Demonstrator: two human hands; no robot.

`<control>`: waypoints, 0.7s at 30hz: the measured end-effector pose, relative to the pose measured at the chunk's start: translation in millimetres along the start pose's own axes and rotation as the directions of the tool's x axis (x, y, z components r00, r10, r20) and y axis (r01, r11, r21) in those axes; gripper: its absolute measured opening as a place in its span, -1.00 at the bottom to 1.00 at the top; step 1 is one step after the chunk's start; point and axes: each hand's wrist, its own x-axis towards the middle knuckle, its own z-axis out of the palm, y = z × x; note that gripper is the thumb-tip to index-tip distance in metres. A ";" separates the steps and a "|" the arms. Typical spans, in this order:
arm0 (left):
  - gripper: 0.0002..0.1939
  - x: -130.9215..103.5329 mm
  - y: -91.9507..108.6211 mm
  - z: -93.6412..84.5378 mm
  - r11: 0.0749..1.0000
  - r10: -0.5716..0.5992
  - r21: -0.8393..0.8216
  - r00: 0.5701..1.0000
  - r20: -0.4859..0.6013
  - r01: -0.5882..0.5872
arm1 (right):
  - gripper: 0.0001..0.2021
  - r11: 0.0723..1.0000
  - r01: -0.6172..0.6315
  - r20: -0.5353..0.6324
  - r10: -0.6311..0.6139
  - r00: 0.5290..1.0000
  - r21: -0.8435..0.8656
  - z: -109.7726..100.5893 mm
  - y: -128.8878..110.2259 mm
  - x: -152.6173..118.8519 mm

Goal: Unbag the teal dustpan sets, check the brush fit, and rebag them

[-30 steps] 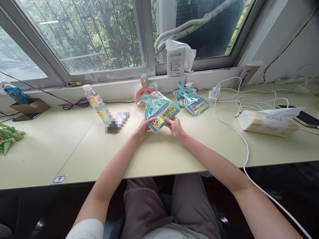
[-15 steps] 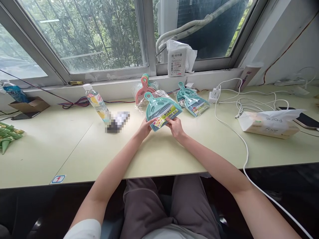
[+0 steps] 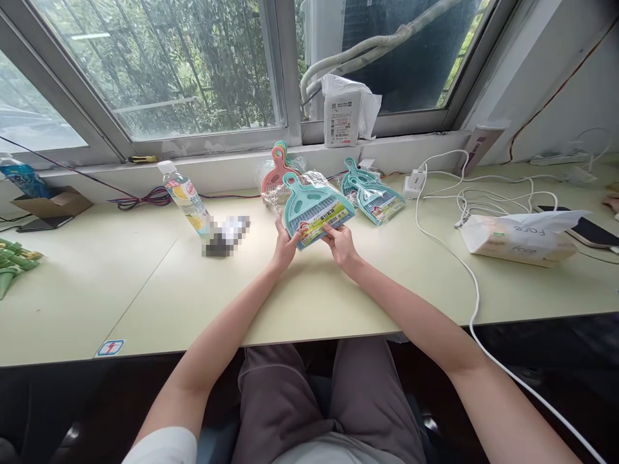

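Note:
A teal dustpan-and-brush set (image 3: 309,201) in clear wrap, with a yellow-green label, is held up over the pale table. My left hand (image 3: 286,245) grips its lower left side, thumb in front. At its lower right edge, my right hand (image 3: 340,243) pinches it, thumb over the label. Behind it to the left stand pink and green dustpans (image 3: 277,174) in wrap, leaning by the sill. More teal wrapped sets (image 3: 378,198) lie to the right.
On the left of the table (image 3: 193,316) are a drink bottle (image 3: 186,196), a blurred item and a cardboard box (image 3: 62,203). White cables (image 3: 476,277), a charger and a tissue pack (image 3: 520,240) are on the right. Part of another person's hand (image 3: 613,205) shows at the right edge.
My left hand has shifted up along the set's left side, its fingers now higher behind it. The held set is tilted slightly differently. A hand has appeared at the right edge.

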 end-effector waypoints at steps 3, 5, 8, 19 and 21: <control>-0.14 -1.5 -2.8 2.7 0.997 0.059 0.047 0.996 -0.062 -0.057 | -0.90 1.000 0.005 0.014 -0.005 1.000 0.011 0.0 0.3 0.2; -0.18 -2.5 -2.9 3.9 0.997 0.061 0.046 0.995 -0.076 -0.057 | -0.91 1.000 0.003 0.016 -0.003 1.000 0.014 0.2 0.2 -0.1; -0.19 -3.2 -2.1 4.3 0.998 0.061 0.028 0.996 -0.062 -0.060 | -0.90 1.000 -0.005 0.014 0.004 1.000 0.013 0.7 -0.3 -0.8; -0.16 -7.8 12.2 8.2 0.997 0.005 -0.081 0.999 -0.052 -0.009 | -0.86 1.000 -0.011 0.038 0.010 0.999 0.025 4.2 -0.5 -2.4; -0.10 -8.4 18.4 7.8 0.994 -0.065 -0.085 0.998 0.012 0.065 | -0.86 0.999 -0.010 0.018 0.009 1.000 0.039 3.5 -1.8 -1.5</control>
